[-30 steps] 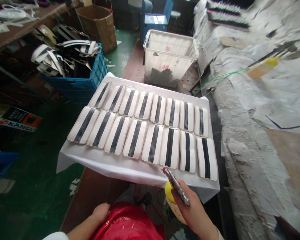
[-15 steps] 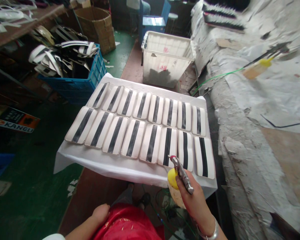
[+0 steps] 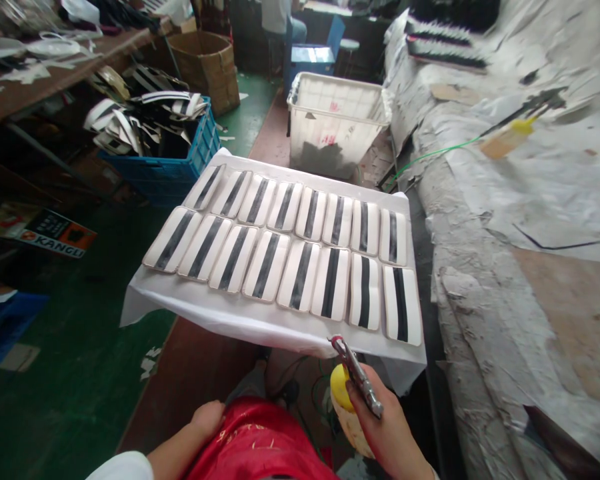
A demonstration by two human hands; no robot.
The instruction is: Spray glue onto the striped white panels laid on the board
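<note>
"Pointing its red tip [image 3: 337,342] toward the striped panels [image 3: 344,287], the spray gun [image 3: 357,379] sits where, exactly?"

"By the near edge of the white sheet [image 3: 275,336], as the head view shows it; its height above the cloth is hard to tell. The right hand [image 3: 389,421] is wrapped round it, and a yellow-topped bottle [image 3: 349,420] hangs beneath."

"And the left hand [image 3: 209,419]?"

"It rests beside the red apron [image 3: 265,440], apparently touching. Its fingers are hidden, so whether it grips anything cannot be told."

"How do the panels lie?"

"Flat on the sheet, in two rows of eight, each pale with a dark band down its length."

"What could go wrong there?"

"If the gun sprays, as it seems built to, a tilted wrist or stray squeeze could spatter the pale margins. Packed so closely, a neighbouring panel could catch it too."

"And the bottle?"

"Swung low, it could snag the sheet's overhang and drag the panels out of line, since they seem to lie loose."

"Farther out?"

"A white bin [image 3: 307,130] stands beyond the far edge, a heaped blue crate [image 3: 150,177] to its left. A green hose [image 3: 430,155] leads toward a second bottle [image 3: 503,142] on the right; a bump might tug it."
</note>
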